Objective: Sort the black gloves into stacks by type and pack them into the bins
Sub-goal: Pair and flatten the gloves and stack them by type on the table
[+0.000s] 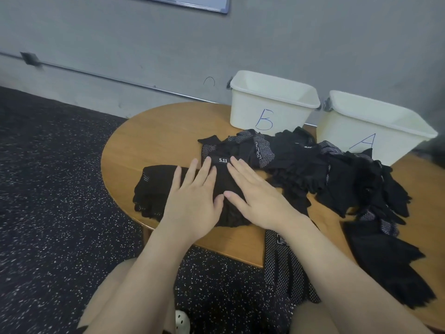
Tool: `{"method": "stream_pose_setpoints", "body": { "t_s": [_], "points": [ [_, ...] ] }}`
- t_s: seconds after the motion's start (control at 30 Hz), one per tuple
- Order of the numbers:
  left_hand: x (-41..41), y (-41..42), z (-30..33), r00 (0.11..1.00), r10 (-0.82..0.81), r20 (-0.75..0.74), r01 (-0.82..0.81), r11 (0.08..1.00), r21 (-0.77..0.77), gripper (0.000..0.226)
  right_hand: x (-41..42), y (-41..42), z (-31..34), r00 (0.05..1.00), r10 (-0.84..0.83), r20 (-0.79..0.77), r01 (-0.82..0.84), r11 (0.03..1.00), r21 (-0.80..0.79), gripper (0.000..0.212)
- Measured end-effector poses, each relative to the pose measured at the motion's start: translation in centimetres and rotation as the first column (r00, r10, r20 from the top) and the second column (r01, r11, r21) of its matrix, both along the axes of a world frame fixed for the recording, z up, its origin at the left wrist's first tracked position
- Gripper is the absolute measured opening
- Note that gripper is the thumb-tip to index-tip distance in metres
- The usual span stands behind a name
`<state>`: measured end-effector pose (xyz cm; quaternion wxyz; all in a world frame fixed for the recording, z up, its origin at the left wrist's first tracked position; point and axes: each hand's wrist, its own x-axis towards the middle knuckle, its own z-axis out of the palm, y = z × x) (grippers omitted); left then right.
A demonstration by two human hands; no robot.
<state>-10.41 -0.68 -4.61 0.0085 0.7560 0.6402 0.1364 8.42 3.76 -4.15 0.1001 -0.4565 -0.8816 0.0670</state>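
- Black fabric gloves cover the middle and right of the round wooden table; the main loose pile lies just in front of the two bins.
- Your left hand lies flat, fingers straight and slightly spread, pressing on a stack of gloves near the table's front edge.
- Your right hand lies flat beside it on the same stack, fingers straight; the two thumbs nearly meet. Neither hand grips anything.
- Fingertips of both hands reach a glove bearing a white "5.11" label.
- A second dark stack sits just left of your left hand, partly under it.
- Bin B, off-white and marked in blue, stands at the table's back edge; bin A stands to its right. No gloves show inside either, though the interiors are only partly visible.
- More gloves, some with white dots, hang over the table's front right edge, and others lie further right.
- Dark speckled floor and a grey wall surround the table.
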Motion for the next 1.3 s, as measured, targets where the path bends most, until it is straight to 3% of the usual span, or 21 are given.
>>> {"method": "stream_pose_setpoints", "body": {
  "t_s": [0.23,0.47,0.63,0.7,0.8,0.97,1.3],
  "points": [
    [-0.1,-0.1,0.4,0.997,0.025,-0.079,-0.032,0.995,-0.09,0.082,0.3,-0.1,-0.6,0.999,0.028,0.042,-0.025,0.998,-0.051,0.068],
    [0.6,-1.0,0.6,0.998,0.052,0.028,-0.052,0.999,-0.009,0.076,0.4,-0.1,0.4,1.0,0.029,0.009,-0.028,0.994,-0.109,0.068],
    [1.7,-1.5,1.0,0.989,0.013,0.147,-0.044,0.978,0.206,0.059,2.4,0.9,2.7,0.962,-0.041,-0.272,0.032,0.999,-0.035,0.053],
    [2.8,-1.7,1.4,0.984,-0.06,0.171,0.017,0.971,0.239,0.059,4.2,2.2,2.9,0.934,-0.132,-0.331,0.153,0.988,0.037,0.043],
    [5.0,-2.2,1.7,0.958,-0.26,0.122,0.232,0.951,0.204,0.06,6.8,4.8,2.8,0.942,-0.293,-0.165,0.311,0.946,0.096,0.042],
    [9.1,-2.9,-0.1,0.868,-0.496,-0.023,0.494,0.859,0.134,0.058,9.1,7.7,3.2,0.949,-0.316,0.001,0.314,0.944,0.099,0.048],
    [12.0,-2.8,-3.1,0.788,-0.615,0.023,0.615,0.788,-0.011,0.065,9.8,9.8,3.0,0.937,-0.324,-0.13,0.338,0.935,0.107,0.038]
  ]
}}
